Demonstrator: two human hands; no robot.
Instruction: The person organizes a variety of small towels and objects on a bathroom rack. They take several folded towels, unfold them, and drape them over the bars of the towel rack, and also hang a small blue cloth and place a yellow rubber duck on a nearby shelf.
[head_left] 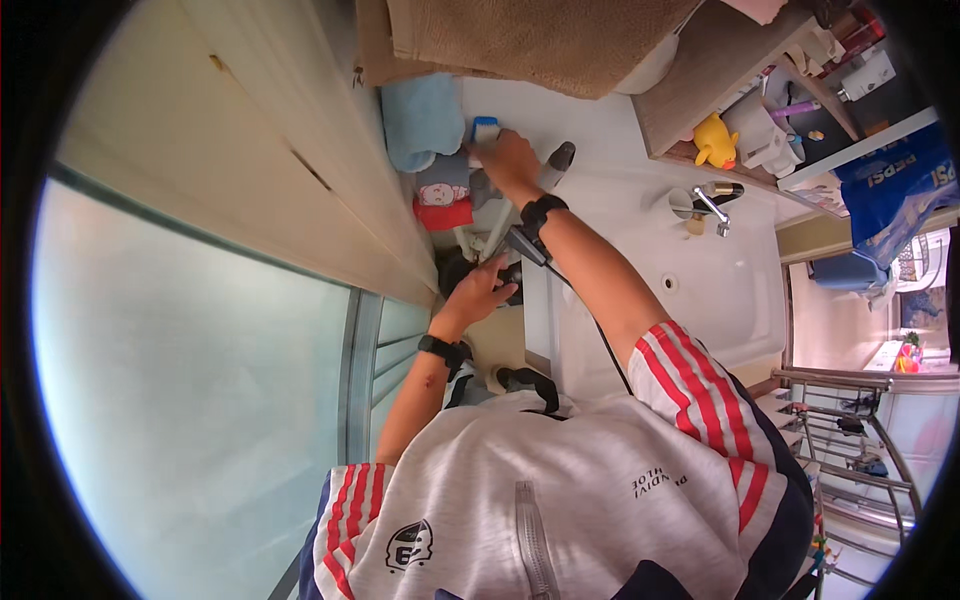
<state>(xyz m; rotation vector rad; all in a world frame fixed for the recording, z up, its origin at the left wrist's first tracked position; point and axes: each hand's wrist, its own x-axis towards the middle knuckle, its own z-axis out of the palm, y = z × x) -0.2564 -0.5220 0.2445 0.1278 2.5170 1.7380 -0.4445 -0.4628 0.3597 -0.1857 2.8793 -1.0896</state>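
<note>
My right hand (512,163) reaches over the far left end of the white washbasin counter. Its fingertips are smeared, so their grip is unclear. Just beyond it is a small blue-and-white item (485,128). Close by on the left hang a light blue cloth (422,120) and a grey-and-red cloth with a cartoon face (443,196). My left hand (475,297) is lower, beside the counter's left edge, with fingers apart. Dark items (456,270) lie in shadow beyond it. Both wrists wear black bands; a black device (527,245) with a cord is by the right one.
The white basin (735,290) with a chrome tap (713,208) and a cup (680,203) is to the right. Past it stands a wooden shelf (690,95) with a yellow duck toy (715,140). A brown towel (530,45) hangs ahead; a frosted glass panel (200,350) stands left.
</note>
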